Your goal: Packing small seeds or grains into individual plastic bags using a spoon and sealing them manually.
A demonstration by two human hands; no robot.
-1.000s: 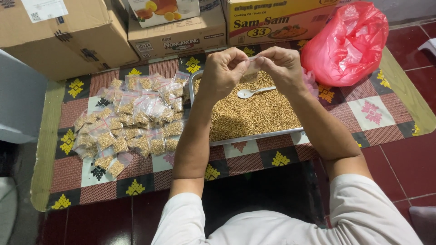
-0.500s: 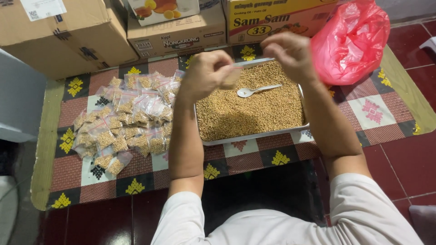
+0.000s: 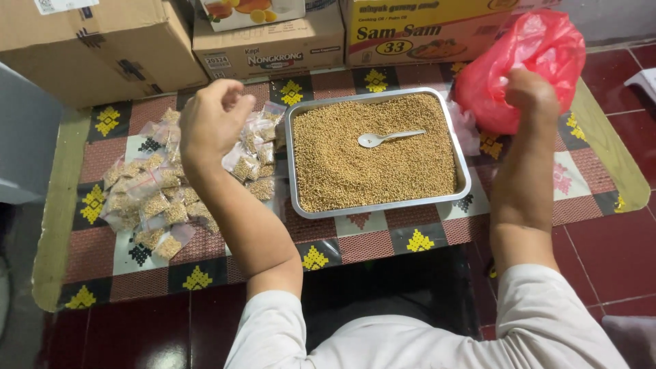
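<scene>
Seed packets [image 3: 160,198] pile at left of frame beneath the left hand [image 3: 210,123], fingers loosely curled, apparently empty. Right hand [image 3: 529,92] clutches the red plastic bag [image 3: 529,58], upper right; best to pull bags out singly.

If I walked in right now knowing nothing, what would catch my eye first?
Most likely the metal tray in the middle of the patterned mat, filled with small tan grains with a white spoon lying on top. To its left lies a heap of small clear packets of the same grain, with the left hand above it. At the far right, the right hand is at a bright red plastic bag.
</scene>
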